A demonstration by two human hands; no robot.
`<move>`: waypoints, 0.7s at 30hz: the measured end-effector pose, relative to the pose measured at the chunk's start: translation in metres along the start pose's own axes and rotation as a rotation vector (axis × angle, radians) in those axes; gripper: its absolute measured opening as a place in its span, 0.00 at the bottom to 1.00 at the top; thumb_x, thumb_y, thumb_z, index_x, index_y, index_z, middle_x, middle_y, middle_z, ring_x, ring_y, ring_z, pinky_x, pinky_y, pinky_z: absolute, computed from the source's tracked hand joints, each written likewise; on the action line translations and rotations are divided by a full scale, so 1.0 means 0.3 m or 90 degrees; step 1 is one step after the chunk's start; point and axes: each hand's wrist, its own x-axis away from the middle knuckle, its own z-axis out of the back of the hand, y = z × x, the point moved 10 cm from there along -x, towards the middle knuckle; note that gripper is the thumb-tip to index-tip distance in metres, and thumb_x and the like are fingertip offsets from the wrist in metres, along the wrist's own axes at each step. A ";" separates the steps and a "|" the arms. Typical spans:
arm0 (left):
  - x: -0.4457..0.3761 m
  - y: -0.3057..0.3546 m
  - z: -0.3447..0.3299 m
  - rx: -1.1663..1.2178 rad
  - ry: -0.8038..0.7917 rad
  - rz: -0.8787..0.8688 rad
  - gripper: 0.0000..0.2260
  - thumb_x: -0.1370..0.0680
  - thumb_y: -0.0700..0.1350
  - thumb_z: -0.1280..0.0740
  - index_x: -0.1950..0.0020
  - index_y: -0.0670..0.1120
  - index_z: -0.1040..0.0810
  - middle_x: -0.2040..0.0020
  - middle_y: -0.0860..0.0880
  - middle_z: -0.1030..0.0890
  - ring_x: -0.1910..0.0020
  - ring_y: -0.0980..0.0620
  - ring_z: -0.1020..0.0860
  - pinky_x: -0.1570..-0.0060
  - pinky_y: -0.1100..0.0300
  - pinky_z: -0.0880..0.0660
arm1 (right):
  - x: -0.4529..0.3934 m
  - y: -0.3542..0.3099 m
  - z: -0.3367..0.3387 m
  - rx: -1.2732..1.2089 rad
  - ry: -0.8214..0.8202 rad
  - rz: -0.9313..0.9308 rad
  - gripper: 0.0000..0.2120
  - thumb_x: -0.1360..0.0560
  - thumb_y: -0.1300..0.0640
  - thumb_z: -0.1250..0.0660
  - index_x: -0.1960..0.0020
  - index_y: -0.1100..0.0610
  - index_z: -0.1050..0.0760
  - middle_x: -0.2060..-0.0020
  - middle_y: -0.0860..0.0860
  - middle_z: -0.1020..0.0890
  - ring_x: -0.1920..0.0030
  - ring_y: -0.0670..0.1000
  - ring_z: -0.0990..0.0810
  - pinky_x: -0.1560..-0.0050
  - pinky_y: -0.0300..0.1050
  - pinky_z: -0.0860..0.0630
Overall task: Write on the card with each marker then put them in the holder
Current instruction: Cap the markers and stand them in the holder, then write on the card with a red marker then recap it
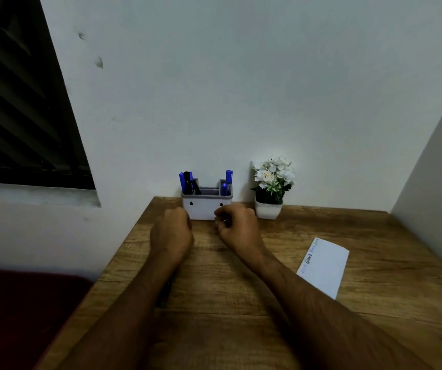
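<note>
Fingers curl loosely on both hands and I see nothing held: my left hand (172, 231) and right hand (237, 227) each have an empty grip, just in front of the holder (206, 208) on the tabletop (241, 316). Markers (188, 182) stand in the holder, long axes near upright, caps up, some leaning slightly. I judge the storing step is finished or nearly so; next I'd check for any stray marker. Well apart to the right, the card (325, 268) lies flat, writing along its left edge.
</note>
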 end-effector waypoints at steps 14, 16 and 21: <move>0.060 0.075 -0.096 -0.085 -0.080 -0.049 0.06 0.24 0.38 0.33 0.49 0.47 0.21 0.49 0.45 0.21 0.51 0.47 0.21 0.50 0.52 0.20 | 0.086 0.042 0.041 -0.007 -0.044 -0.027 0.14 0.23 0.66 0.28 0.39 0.59 0.17 0.47 0.52 0.13 0.52 0.45 0.15 0.47 0.37 0.18; 0.066 0.096 -0.102 -0.090 -0.081 -0.064 0.07 0.25 0.37 0.33 0.49 0.46 0.21 0.48 0.45 0.21 0.51 0.47 0.21 0.51 0.53 0.21 | 0.087 0.047 0.046 -0.002 -0.043 -0.029 0.14 0.23 0.66 0.28 0.39 0.59 0.17 0.47 0.52 0.13 0.52 0.44 0.16 0.51 0.29 0.22; 0.073 0.129 -0.104 -0.038 -0.070 -0.084 0.07 0.25 0.36 0.33 0.51 0.46 0.21 0.48 0.45 0.22 0.50 0.47 0.22 0.51 0.55 0.22 | 0.097 0.078 0.056 -0.016 -0.040 -0.044 0.13 0.24 0.65 0.27 0.40 0.59 0.16 0.49 0.52 0.13 0.54 0.44 0.16 0.52 0.30 0.22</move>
